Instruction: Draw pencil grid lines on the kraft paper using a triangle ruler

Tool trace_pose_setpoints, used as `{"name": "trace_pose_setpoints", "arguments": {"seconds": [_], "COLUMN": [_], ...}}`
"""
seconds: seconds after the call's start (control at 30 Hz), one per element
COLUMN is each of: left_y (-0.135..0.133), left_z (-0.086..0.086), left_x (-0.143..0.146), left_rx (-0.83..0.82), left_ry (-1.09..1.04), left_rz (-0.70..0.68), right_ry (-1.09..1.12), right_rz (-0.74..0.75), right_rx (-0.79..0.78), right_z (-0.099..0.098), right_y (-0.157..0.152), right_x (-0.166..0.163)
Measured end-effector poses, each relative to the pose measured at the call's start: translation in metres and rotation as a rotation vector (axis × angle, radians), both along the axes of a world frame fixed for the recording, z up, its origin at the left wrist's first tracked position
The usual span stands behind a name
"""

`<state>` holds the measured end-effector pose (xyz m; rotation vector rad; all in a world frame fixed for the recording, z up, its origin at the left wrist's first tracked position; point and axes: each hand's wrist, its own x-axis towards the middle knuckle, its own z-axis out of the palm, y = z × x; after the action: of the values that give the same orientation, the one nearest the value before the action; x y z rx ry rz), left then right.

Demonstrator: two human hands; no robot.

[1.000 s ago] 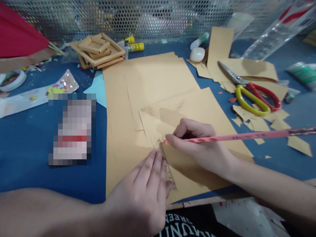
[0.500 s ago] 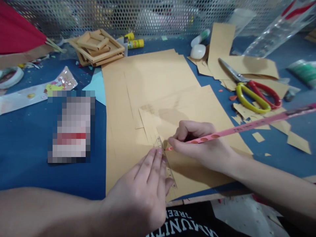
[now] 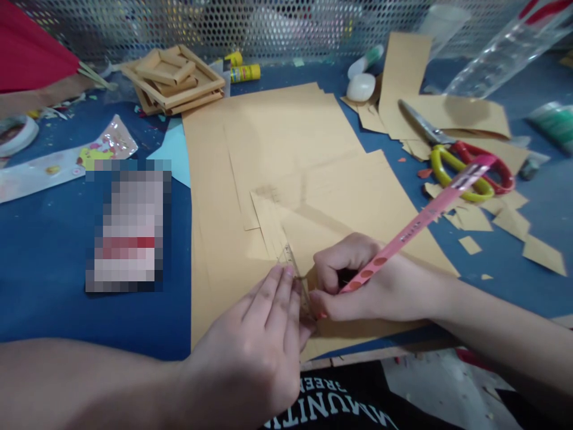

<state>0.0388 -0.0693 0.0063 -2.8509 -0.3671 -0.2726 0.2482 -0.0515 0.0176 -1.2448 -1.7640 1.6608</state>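
My left hand [image 3: 259, 340] lies flat, fingers together, pressing a clear plastic ruler [image 3: 293, 269] onto tan paper sheets [image 3: 286, 155] on the blue table. My right hand [image 3: 367, 280] is closed round a long pink pencil [image 3: 416, 224]. The pencil's tip sits against the ruler's near end, beside my left fingertips. The pencil shaft slants up and to the right. Most of the ruler is hidden under my left fingers.
Red-and-yellow scissors [image 3: 465, 167] lie on paper scraps at right. A stack of cardboard frames [image 3: 172, 80] and yellow glue sticks [image 3: 244, 71] sit at the back. A white tape roll [image 3: 13, 134], sticker packet [image 3: 67, 161] and perforated metal screen [image 3: 268, 24] are also there.
My right hand has slid the pencil tip down along the ruler toward me. The pencil's far end has swung from level to steeply upward. My left hand has stayed on the ruler.
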Motion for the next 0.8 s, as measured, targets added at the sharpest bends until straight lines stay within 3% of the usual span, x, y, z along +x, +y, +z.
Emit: {"name": "trace_pose_setpoints", "arguments": {"seconds": [0.13, 0.23, 0.33, 0.4, 0.57, 0.8], "left_y": [0.001, 0.004, 0.006, 0.007, 0.004, 0.003], "left_z": [0.000, 0.002, 0.003, 0.003, -0.004, -0.008], "left_x": [0.001, 0.003, 0.003, 0.002, 0.000, 0.000], "left_rx": [0.008, 0.004, 0.005, 0.003, 0.012, 0.039], "left_ry": [-0.011, -0.027, -0.061, -0.084, -0.134, -0.114], "left_rz": [-0.005, 0.005, -0.014, -0.010, 0.023, 0.054], "right_ry": [0.045, 0.143, 0.172, 0.049, -0.285, -0.474], "right_rz": [-0.013, -0.130, -0.298, -0.335, -0.018, 0.046], "right_rx": [-0.066, -0.068, 0.060, 0.218, 0.641, 0.717], "right_z": [-0.001, -0.001, 0.003, 0.008, 0.005, -0.011], "right_y": [-0.001, 0.001, 0.005, 0.006, 0.007, 0.011], "right_x": [0.000, 0.003, 0.009, 0.013, 0.020, 0.019]}}
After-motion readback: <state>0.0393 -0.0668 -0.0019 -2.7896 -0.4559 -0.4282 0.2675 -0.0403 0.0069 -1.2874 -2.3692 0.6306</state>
